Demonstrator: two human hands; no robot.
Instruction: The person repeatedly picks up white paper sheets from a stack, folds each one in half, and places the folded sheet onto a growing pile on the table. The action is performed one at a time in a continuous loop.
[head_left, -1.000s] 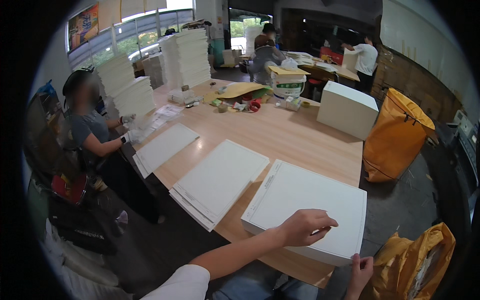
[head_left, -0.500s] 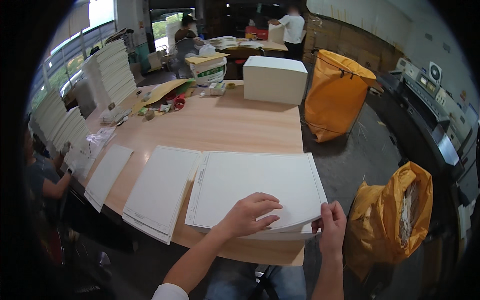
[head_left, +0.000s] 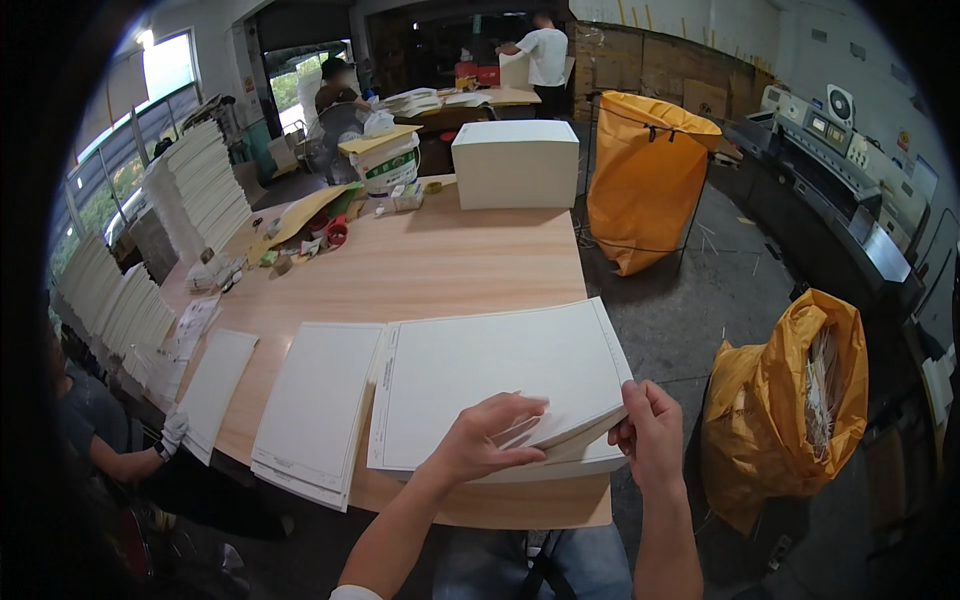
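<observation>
A stack of large white paper sheets [head_left: 490,350] with thin printed borders lies at the table's near right. My right hand [head_left: 648,428] pinches its near right corner, thumb on top, and bends that corner up. Along the near edge, my left hand [head_left: 490,432] curls round raised sheets, their edges fanned between thumb and fingers. Left of this stack lies a second pile of white sheets [head_left: 318,405], its near edges slightly uneven. Farther left is a narrower-looking white pile [head_left: 220,385].
A co-worker's gloved hand [head_left: 175,428] touches the leftmost pile. Tall paper stacks [head_left: 195,185] line the far left. A big white block of paper [head_left: 515,165], a bucket [head_left: 385,165] and red tape rolls [head_left: 337,233] stand farther back. Orange sacks [head_left: 645,185] stand on the floor at right.
My left hand has gone from resting loosely over the sheets to curling round their near edge, which now rises and fans. The co-worker's hand has moved to the leftmost pile. The view has shifted.
</observation>
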